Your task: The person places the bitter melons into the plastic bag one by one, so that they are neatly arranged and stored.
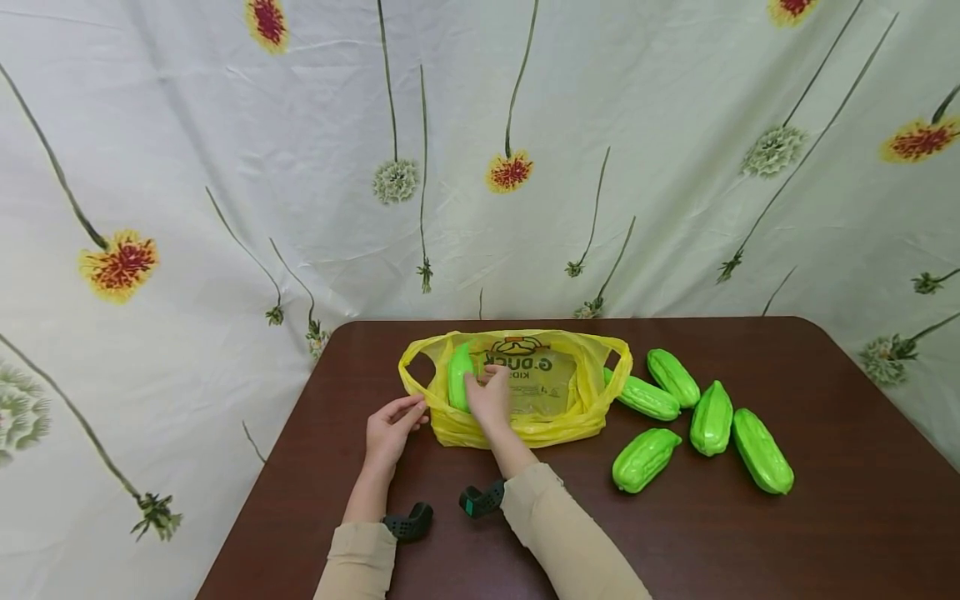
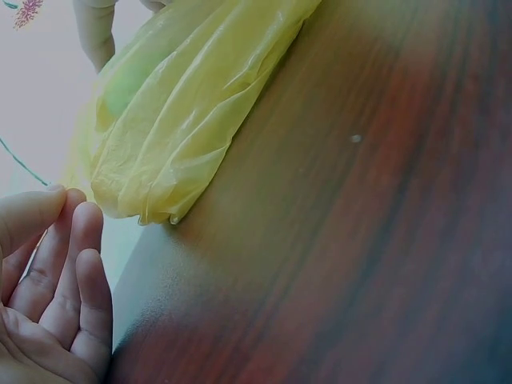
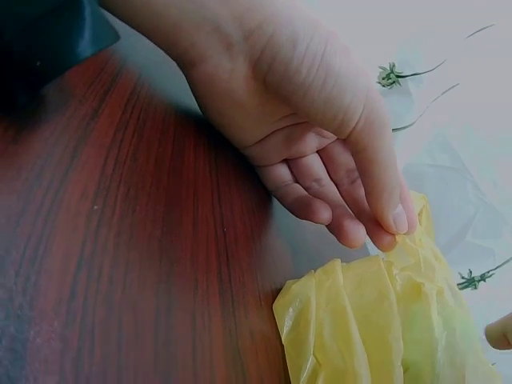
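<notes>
A yellow plastic bag (image 1: 517,432) with a duck print lies open on the table, one handle loop at each end. Inside its left end stands a bright green bitter melon (image 1: 459,379). My left hand (image 1: 392,429) pinches the bag's left edge between thumb and fingertips, as both wrist views show. My right hand (image 1: 491,400) reaches into the bag over its near rim. Its thumb is against or just beside the bitter melon, and the fingers are apart from it. In the right wrist view only the right thumb (image 3: 500,332) shows, at the edge.
Right of the bag lie several more green bitter melons (image 1: 712,419), one of them (image 1: 648,398) against the bag's side. The dark brown table (image 1: 840,533) backs onto a white flower-print cloth (image 1: 465,108). Dark bands (image 1: 408,523) sit on both wrists.
</notes>
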The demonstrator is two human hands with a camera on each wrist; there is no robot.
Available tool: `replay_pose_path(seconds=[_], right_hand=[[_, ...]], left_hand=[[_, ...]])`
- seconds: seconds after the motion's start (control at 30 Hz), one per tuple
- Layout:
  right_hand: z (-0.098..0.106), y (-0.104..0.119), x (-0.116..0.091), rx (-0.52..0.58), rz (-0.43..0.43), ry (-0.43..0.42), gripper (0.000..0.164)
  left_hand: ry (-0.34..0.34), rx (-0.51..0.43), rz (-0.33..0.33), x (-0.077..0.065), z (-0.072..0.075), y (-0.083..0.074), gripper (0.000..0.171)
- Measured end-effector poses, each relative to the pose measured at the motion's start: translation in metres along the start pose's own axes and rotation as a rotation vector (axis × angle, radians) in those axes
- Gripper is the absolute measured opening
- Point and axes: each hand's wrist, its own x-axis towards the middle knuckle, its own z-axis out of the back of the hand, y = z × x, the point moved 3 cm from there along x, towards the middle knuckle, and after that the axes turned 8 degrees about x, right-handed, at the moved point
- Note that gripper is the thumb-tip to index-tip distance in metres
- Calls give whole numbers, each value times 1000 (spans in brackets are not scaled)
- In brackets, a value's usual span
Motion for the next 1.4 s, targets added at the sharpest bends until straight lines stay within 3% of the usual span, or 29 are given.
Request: replay_pose_path(seconds=[0.37, 0.63, 1.13, 1.4], right_hand=[[3, -3, -1, 51, -10, 37, 45], [12, 4, -5, 143, 35, 63, 41], [42, 25, -14, 251, 161, 125, 40], [60, 35, -23, 276, 175, 137, 36]], left_hand=[[0, 1, -12, 1, -1, 1, 25], [-2, 3, -30, 2, -3, 3, 25], [1, 6, -32, 2, -2, 2, 25], [-1, 9, -27, 1, -1, 2, 24]])
